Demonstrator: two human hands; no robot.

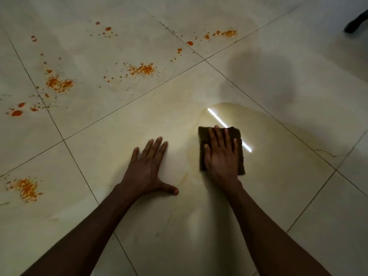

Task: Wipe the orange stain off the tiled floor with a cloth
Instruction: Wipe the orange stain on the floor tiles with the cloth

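Right hand [221, 156] flat on cloth [235, 134].

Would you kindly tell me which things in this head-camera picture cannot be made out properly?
- The part of the cloth and floor under the right hand: hidden by the hand.
- The floor under the left hand: covered by the flat palm.
- The dark object at the top right: cut off by the frame edge, too dim to identify.
- The smallest orange specks: too small to count.
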